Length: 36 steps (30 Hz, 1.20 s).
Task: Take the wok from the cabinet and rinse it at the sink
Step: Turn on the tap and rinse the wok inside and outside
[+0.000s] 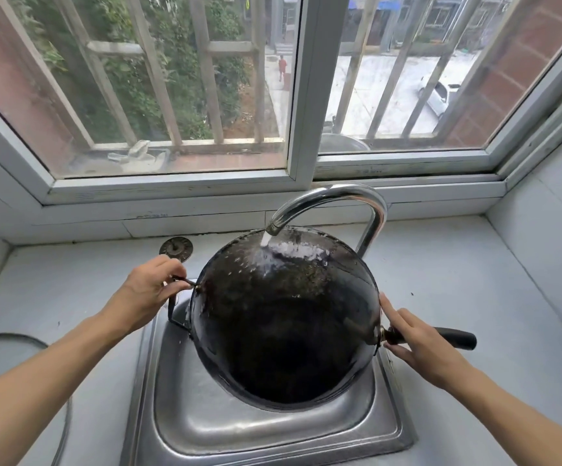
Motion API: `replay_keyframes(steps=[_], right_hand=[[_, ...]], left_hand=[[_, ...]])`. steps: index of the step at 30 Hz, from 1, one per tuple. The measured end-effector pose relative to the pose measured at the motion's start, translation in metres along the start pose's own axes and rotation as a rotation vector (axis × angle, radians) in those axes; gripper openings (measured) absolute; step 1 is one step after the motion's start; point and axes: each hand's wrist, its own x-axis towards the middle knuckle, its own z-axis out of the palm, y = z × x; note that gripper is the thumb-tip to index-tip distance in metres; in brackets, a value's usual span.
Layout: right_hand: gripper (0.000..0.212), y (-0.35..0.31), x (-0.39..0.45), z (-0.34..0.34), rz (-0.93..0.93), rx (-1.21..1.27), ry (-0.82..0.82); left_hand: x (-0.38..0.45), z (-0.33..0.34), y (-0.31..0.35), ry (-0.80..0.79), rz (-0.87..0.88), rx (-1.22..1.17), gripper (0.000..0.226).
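A black wok [286, 317] hangs tilted over the steel sink [205, 422], its blackened outer bottom turned toward me. Water runs from the curved chrome faucet [333, 200] onto the wok's upper part and spreads down it. My left hand [148, 290] grips the small loop handle on the wok's left side. My right hand [421, 348] holds the base of the long black handle [458, 338], with the forefinger stretched along the wok's rim.
A round metal sink strainer [176, 249] lies on the grey counter behind the sink's left corner. A dark cable [10, 338] curves over the counter at the left. A barred window [293, 95] rises right behind the faucet. Walls close in at both sides.
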Motion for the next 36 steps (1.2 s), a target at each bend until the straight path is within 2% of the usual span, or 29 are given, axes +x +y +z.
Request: replay_keyframes(steps=[11, 19, 27, 36], right_hand=[[0.101, -0.002, -0.01, -0.001, 0.058, 0.023, 0.03], [0.105, -0.016, 0.008, -0.009, -0.003, -0.011, -0.003], [0.105, -0.034, 0.044, -0.019, -0.123, -0.058, -0.055], [0.103, -0.061, 0.085, -0.024, -0.205, -0.082, -0.1]], left_hand=[[0.013, -0.002, 0.007, 0.017, 0.028, 0.014, 0.012], [-0.019, -0.008, -0.008, 0.043, 0.02, 0.049, 0.012], [-0.062, -0.015, -0.026, 0.106, -0.076, 0.026, 0.009], [-0.097, -0.023, -0.043, 0.21, -0.191, 0.007, 0.018]])
